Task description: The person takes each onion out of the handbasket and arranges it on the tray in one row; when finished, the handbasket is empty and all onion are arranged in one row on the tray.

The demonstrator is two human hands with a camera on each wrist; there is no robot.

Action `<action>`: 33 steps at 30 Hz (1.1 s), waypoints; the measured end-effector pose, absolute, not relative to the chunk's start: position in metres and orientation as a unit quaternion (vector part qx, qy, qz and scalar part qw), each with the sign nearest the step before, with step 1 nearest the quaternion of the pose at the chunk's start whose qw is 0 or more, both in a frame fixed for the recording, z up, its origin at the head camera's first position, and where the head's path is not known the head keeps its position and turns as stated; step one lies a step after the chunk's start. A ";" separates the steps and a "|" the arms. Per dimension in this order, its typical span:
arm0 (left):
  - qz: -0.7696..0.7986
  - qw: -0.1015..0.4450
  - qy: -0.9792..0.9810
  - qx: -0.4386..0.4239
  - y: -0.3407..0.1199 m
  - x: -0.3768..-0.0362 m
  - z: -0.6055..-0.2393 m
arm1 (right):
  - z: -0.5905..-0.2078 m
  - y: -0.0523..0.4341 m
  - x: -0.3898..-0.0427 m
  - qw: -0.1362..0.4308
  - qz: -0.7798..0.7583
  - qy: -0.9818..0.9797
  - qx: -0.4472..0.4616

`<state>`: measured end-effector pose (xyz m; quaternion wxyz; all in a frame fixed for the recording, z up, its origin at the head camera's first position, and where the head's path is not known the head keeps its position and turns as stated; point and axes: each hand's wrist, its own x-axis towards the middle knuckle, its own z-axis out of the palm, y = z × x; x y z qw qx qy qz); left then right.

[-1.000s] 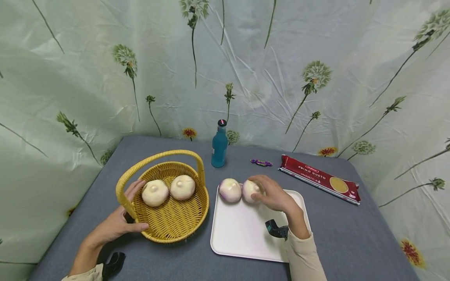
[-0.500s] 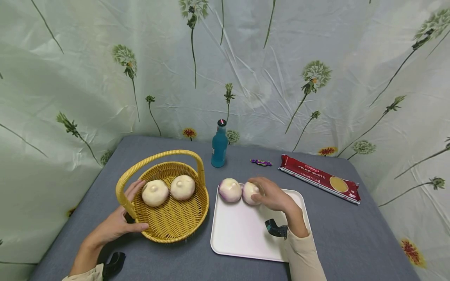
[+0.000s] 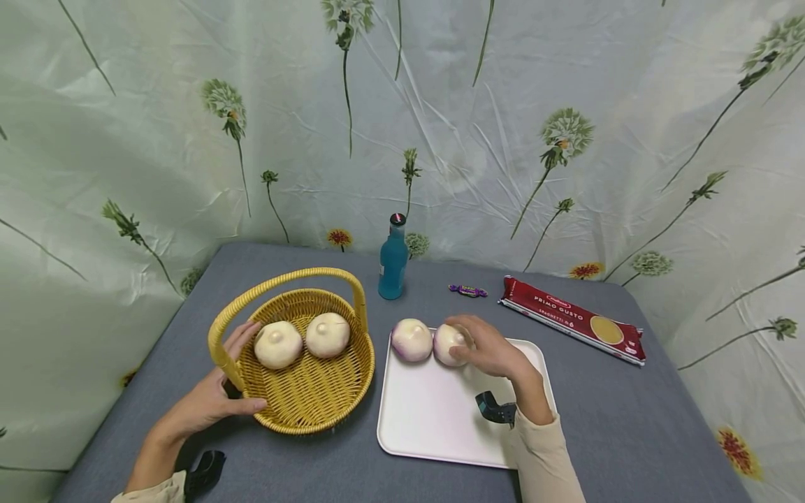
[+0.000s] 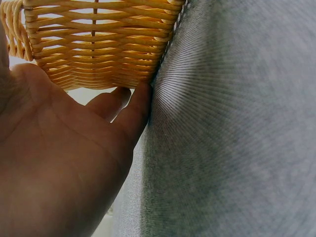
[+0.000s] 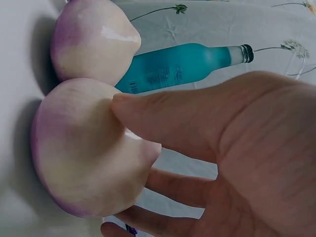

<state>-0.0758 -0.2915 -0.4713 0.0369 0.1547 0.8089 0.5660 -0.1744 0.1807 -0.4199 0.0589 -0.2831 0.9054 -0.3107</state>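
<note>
My right hand (image 3: 487, 349) grips a pale, purple-tinged turnip (image 3: 448, 344) at the far edge of the white tray (image 3: 434, 419); thumb and fingers curl round the turnip (image 5: 89, 163). A second turnip (image 3: 411, 340) lies just left of it, touching it, and shows in the right wrist view as the upper turnip (image 5: 91, 39). My left hand (image 3: 210, 398) holds the near-left wall of the yellow wicker basket (image 3: 302, 405), thumb on the outside and fingers on the rim. The basket wall (image 4: 98, 44) meets my thumb in the left wrist view. Two pale turnips (image 3: 278, 344) (image 3: 327, 334) lie in the basket.
A blue bottle (image 3: 393, 260) stands behind the tray. A purple-wrapped candy (image 3: 467, 290) and a red spaghetti packet (image 3: 572, 318) lie at the back right on the grey tablecloth (image 3: 629, 433). A flowered curtain (image 3: 189, 105) surrounds the table.
</note>
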 end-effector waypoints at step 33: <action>0.556 0.036 0.816 0.155 -0.292 -0.077 -0.471 | -0.385 0.136 -0.146 0.045 -0.316 0.893 -0.318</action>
